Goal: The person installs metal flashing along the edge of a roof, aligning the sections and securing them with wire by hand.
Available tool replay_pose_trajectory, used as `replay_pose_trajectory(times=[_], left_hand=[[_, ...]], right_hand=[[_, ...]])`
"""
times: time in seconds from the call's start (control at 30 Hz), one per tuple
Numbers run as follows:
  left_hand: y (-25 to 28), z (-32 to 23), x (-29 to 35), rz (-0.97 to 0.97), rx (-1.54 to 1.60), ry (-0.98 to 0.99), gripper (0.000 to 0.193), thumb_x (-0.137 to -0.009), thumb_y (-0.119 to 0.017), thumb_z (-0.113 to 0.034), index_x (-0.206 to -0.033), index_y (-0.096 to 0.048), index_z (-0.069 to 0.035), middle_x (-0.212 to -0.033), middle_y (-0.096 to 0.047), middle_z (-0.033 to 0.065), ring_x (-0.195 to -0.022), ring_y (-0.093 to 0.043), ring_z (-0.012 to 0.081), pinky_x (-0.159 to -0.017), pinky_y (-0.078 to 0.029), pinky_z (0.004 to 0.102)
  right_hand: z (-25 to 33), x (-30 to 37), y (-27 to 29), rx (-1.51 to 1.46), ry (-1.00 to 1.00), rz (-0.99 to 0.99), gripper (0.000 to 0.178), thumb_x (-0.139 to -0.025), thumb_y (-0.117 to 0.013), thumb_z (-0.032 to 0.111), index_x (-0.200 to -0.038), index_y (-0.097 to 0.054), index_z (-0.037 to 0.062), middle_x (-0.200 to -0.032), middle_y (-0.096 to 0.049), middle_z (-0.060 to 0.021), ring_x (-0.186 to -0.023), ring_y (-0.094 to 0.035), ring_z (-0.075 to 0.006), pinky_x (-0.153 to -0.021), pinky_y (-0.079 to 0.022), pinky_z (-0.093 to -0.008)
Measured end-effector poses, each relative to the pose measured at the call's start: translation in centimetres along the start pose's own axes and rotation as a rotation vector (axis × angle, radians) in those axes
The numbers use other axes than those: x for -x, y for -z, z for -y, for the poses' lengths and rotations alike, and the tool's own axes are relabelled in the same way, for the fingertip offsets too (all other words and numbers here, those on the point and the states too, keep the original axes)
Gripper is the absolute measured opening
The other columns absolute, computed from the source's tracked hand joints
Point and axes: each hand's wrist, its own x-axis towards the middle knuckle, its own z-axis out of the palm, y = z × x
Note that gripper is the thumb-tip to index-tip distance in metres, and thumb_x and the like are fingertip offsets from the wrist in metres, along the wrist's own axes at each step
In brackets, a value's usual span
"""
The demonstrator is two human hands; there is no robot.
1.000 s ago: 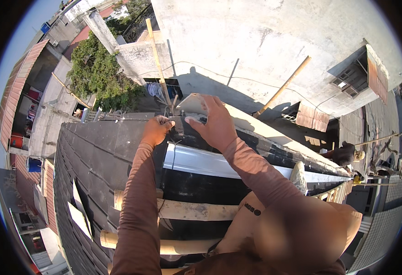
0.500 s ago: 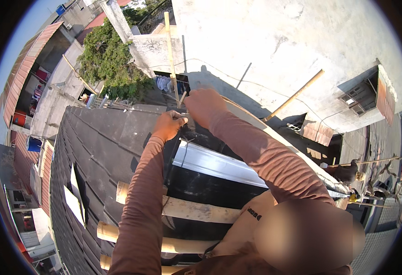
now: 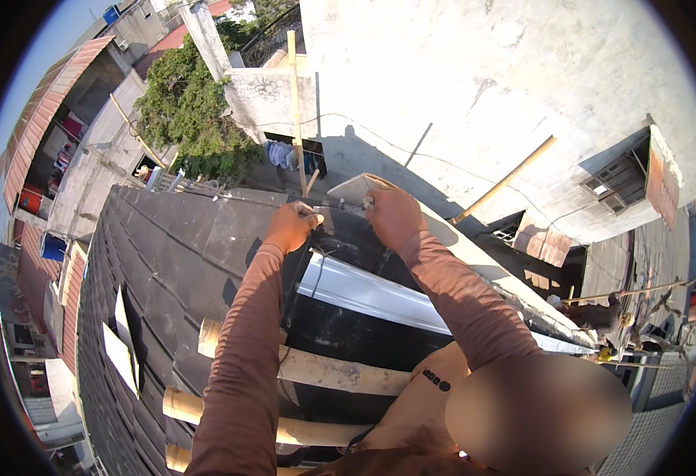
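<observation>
My left hand (image 3: 291,227) is closed in a pinch at the upper end of the dark roof tiles (image 3: 197,230). What it pinches is too small to make out. To its right, my right hand (image 3: 398,220) is also closed, its fingertips together on something small and pale that I cannot identify. It is beside the end of a long light-coloured ledge (image 3: 475,255). Between my forearms a shiny metal strip (image 3: 371,293) lies across black sheeting (image 3: 336,327). A thin dark wire (image 3: 314,270) crosses the strip's left end.
Bamboo poles (image 3: 344,370) lie below the strip. Two pale flat pieces (image 3: 120,353) rest on the tiles at left. An upright pole (image 3: 295,103) and a slanted pole (image 3: 506,178) stand beyond the roof edge, before a white wall (image 3: 459,71).
My right hand has moved right and down, away from my left hand, uncovering the ledge's end. My left hand stays pinched in nearly the same place.
</observation>
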Motion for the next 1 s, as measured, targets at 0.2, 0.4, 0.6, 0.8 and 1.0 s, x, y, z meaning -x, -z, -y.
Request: replay_pose_trajectory(times=[0.2,0.4,0.6,0.8,1.0], left_hand=[[-0.3,0.8,-0.4,-0.014,0.02,-0.002,0.032,-0.087,-0.087,-0.031,-0.097,-0.078,-0.002,-0.089,-0.079,0.0131,-0.082,-0.075,0.0253,-0.078,-0.057,0.0381],[-0.5,0.7,-0.2,-0.032,0.018,-0.02,0.034,-0.09,-0.087,-0.029,-0.1,-0.075,0.001,-0.084,-0.076,0.0063,-0.073,-0.068,0.0141,-0.069,-0.054,0.0321],[-1.1,1.0,-0.3,-0.033,0.278,0.043,0.023,-0.088,-0.088,-0.018,-0.096,-0.074,-0.002,-0.082,-0.075,0.0059,-0.07,-0.065,0.0126,-0.065,-0.052,0.0295],[-1.3,1.5,-0.5,-0.017,0.51,0.037,0.02,-0.084,-0.089,-0.014,-0.09,-0.078,0.002,-0.081,-0.076,0.0069,-0.069,-0.067,0.0129,-0.064,-0.054,0.0294],[-1.3,1.9,-0.7,-0.016,0.419,0.063,0.024,-0.089,-0.087,-0.017,-0.093,-0.078,0.005,-0.083,-0.076,0.0066,-0.073,-0.069,0.0116,-0.064,-0.056,0.0294]], right_hand=[[-1.0,1.4,0.6,-0.109,-0.007,-0.009,0.022,-0.099,-0.062,0.023,-0.101,-0.074,0.0053,-0.097,-0.074,-0.0186,-0.096,-0.071,-0.0413,-0.087,-0.056,-0.0487],[1.3,1.5,1.5,-0.046,0.143,-0.046,0.013,-0.093,-0.073,0.016,-0.101,-0.075,0.0056,-0.097,-0.072,-0.0168,-0.094,-0.071,-0.0403,-0.082,-0.056,-0.0484],[5.0,1.3,-0.3,0.014,0.161,-0.008,0.013,-0.094,-0.07,0.016,-0.098,-0.072,0.0029,-0.095,-0.07,-0.0166,-0.094,-0.071,-0.0392,-0.083,-0.057,-0.0496],[8.8,1.6,-2.6,0.037,0.058,0.164,0.016,-0.092,-0.068,0.015,-0.1,-0.075,0.0019,-0.099,-0.075,-0.0198,-0.096,-0.074,-0.0399,-0.086,-0.059,-0.0493],[9.4,-2.2,-1.0,0.136,0.081,0.435,0.021,-0.095,-0.065,0.013,-0.105,-0.079,0.0012,-0.11,-0.078,-0.0216,-0.107,-0.075,-0.0383,-0.091,-0.06,-0.0474]])
